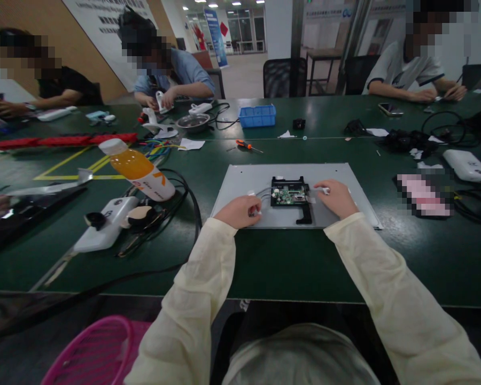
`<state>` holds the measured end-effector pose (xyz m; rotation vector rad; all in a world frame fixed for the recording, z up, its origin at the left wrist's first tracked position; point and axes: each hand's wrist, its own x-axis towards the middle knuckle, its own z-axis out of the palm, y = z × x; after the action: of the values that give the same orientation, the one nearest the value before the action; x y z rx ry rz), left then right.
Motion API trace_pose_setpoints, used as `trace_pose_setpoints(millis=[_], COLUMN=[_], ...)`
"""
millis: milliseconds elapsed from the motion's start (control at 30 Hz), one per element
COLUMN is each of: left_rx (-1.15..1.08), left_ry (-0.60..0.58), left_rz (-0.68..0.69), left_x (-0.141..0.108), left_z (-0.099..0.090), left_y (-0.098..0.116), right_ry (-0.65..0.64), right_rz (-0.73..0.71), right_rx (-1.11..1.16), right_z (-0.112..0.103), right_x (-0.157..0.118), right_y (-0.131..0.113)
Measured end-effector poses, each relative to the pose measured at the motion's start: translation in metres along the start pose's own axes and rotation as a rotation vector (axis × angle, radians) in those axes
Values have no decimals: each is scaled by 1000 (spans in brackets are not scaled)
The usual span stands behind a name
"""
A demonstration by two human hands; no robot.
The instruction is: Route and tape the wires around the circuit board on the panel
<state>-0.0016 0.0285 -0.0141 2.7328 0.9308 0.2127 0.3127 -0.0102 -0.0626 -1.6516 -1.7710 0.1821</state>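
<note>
A green circuit board (pixel 291 195) in a black frame (pixel 305 215) lies on a light grey panel (pixel 256 174) on the dark green table. Left of the board, over the panel's near left part, my left hand (pixel 240 211) has its fingers curled round something small and whitish that I cannot make out. Thin wires run from the board toward this hand. My right hand (pixel 336 198) is just right of the board, thumb and fingers pinched at a small white item too small to name.
An orange drink bottle (pixel 138 170), a white power bank (pixel 106 224) and black cables stand or lie to the left. Beyond the panel are a screwdriver (pixel 246 145) and a blue basket (pixel 257 116). A pink phone (pixel 423 196) lies right. Three people sit across the table.
</note>
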Motion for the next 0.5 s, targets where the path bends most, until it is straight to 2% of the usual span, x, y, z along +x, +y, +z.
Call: trace_pose_setpoints(millis=[133, 333, 500], left_rx=[38, 192, 322], left_ry=[31, 196, 196], left_rz=[-4, -90, -104], left_x=[0, -1, -3], left_z=[0, -7, -9], left_y=[0, -1, -9], right_ry=[-88, -171, -161], right_rz=[-26, -44, -31], right_rx=[40, 20, 0], right_z=[-2, -1, 0], right_x=[0, -3, -3], right_y=[-1, -5, -5])
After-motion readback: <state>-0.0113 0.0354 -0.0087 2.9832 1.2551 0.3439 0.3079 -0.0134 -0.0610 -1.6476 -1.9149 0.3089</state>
